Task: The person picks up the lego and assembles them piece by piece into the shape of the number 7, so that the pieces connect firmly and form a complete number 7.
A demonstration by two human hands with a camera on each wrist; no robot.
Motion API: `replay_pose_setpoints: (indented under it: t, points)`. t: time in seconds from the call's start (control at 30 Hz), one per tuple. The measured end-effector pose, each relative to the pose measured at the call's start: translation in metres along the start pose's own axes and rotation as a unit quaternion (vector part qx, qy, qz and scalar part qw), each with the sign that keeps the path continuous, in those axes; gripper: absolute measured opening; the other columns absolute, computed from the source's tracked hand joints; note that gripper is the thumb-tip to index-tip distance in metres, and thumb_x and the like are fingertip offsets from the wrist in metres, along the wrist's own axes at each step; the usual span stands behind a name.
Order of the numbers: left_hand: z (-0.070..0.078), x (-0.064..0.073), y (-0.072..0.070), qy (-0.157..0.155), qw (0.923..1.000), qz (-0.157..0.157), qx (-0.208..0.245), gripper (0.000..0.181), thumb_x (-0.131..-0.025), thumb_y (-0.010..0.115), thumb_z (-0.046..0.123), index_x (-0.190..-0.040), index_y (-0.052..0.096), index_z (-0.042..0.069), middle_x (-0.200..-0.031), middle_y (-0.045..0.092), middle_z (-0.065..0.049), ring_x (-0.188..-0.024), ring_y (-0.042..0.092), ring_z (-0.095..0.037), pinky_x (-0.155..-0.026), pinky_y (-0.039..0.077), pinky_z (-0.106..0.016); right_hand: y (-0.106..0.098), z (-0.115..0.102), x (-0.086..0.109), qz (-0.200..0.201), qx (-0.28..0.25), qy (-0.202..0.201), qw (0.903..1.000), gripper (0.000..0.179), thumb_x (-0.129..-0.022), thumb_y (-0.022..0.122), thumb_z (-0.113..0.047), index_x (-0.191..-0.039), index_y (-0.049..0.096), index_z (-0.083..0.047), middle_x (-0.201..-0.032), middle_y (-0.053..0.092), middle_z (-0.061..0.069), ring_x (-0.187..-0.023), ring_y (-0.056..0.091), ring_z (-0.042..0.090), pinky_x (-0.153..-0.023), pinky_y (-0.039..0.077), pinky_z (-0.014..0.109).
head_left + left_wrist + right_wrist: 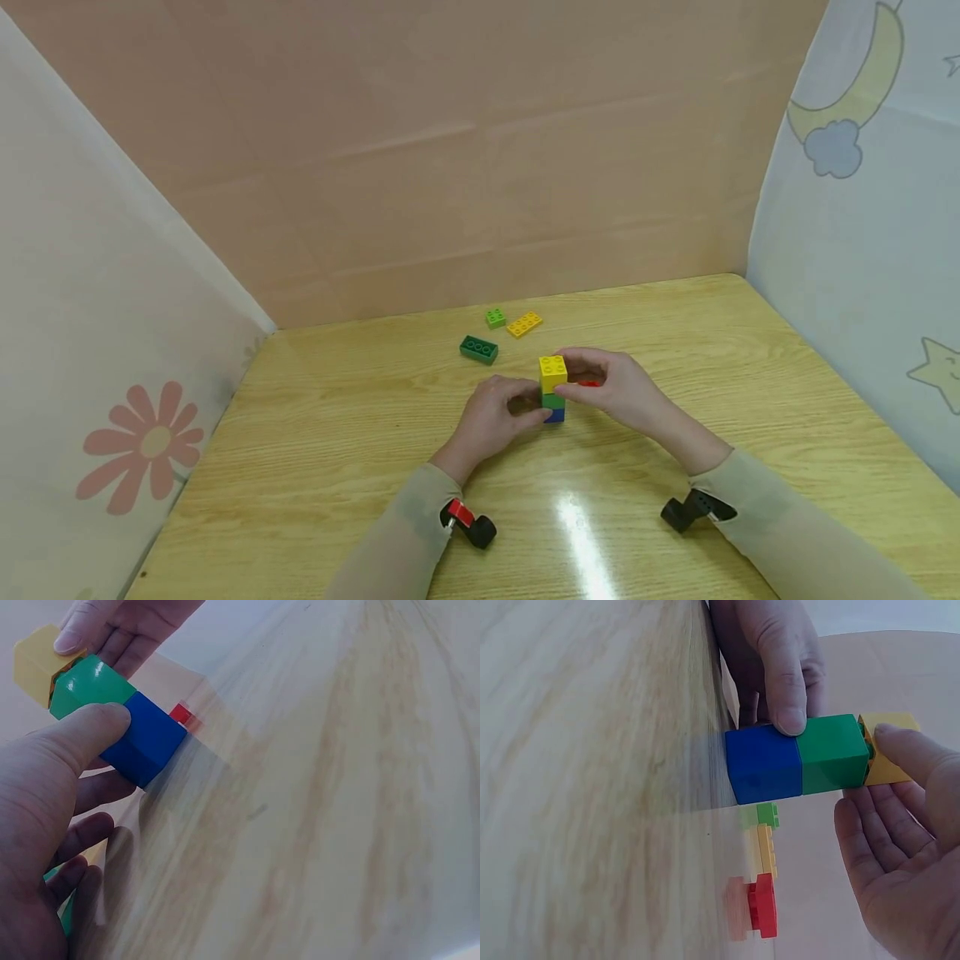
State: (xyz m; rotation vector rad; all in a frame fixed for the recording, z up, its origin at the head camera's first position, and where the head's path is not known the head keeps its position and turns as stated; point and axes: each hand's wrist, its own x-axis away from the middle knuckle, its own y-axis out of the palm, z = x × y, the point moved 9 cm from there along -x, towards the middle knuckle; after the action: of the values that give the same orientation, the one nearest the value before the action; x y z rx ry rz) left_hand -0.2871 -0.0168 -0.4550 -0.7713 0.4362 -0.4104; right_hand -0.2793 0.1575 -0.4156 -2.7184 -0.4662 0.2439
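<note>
A small tower of toy building bricks stands on the table, with a blue brick (pixel 765 766) at the bottom and a green brick (pixel 832 756) on it. My left hand (pixel 495 415) grips the tower from the left, its thumb across the blue and green bricks. On top, a yellow brick (pixel 552 372) is pinched between the thumb and fingers of my right hand (pixel 615 387). In the right wrist view a narrow gap with green studs shows between yellow and green, and the yellow brick sits slightly tilted.
Behind the tower lie a dark green brick (pixel 478 349), a light green brick (pixel 495 317) and a flat orange-yellow brick (pixel 524 324). A red brick (pixel 765 905) lies beyond my right hand, mostly hidden in the head view. Cloth walls surround the wooden table (pixel 337 450) at back and sides.
</note>
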Motion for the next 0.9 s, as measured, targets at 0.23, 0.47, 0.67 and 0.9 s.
replay_pose_setpoints:
  t: [0.23, 0.47, 0.67, 0.9]
  points:
    - [0.0013, -0.0008, 0.0013, 0.001, 1.0000, 0.001, 0.000, 0.035, -0.103, 0.083, 0.037, -0.135, 0.080, 0.023, -0.120, 0.078, 0.017, -0.109, 0.064, -0.009, -0.097, 0.049, -0.033, -0.0028, 0.0020, 0.0006, 0.003, 0.024, 0.003, 0.9997, 0.060, -0.102, 0.084, -0.029, -0.151, 0.064, -0.002, -0.133, 0.075, 0.012, -0.121, 0.072, 0.029, -0.095, 0.060, 0.031]
    - [0.0028, -0.0003, 0.0003, 0.005, 1.0000, 0.006, -0.002, 0.035, -0.103, 0.083, 0.037, -0.134, 0.080, 0.022, -0.120, 0.078, 0.016, -0.108, 0.063, -0.009, -0.097, 0.050, -0.034, -0.0038, 0.0011, 0.0017, 0.008, 0.044, -0.008, 0.9990, 0.059, -0.101, 0.086, -0.028, -0.150, 0.066, -0.001, -0.131, 0.076, 0.011, -0.119, 0.073, 0.028, -0.096, 0.061, 0.033]
    - [0.0000, 0.0000, 0.0008, -0.005, 1.0000, 0.004, -0.005, 0.035, -0.102, 0.083, 0.037, -0.135, 0.080, 0.024, -0.122, 0.078, 0.017, -0.110, 0.062, -0.008, -0.099, 0.050, -0.034, -0.0024, 0.0006, 0.0014, 0.008, 0.064, -0.016, 0.9978, 0.059, -0.100, 0.086, -0.028, -0.150, 0.067, -0.002, -0.131, 0.077, 0.009, -0.121, 0.072, 0.028, -0.099, 0.061, 0.037]
    - [-0.0009, 0.0009, -0.0001, 0.001, 1.0000, 0.007, -0.003, 0.035, -0.102, 0.084, 0.035, -0.135, 0.080, 0.024, -0.121, 0.078, 0.017, -0.109, 0.063, -0.008, -0.098, 0.050, -0.034, -0.0004, -0.0017, 0.0008, 0.008, 0.090, -0.036, 0.9953, 0.055, -0.100, 0.086, -0.027, -0.147, 0.069, -0.003, -0.130, 0.077, 0.009, -0.121, 0.072, 0.029, -0.102, 0.060, 0.050]
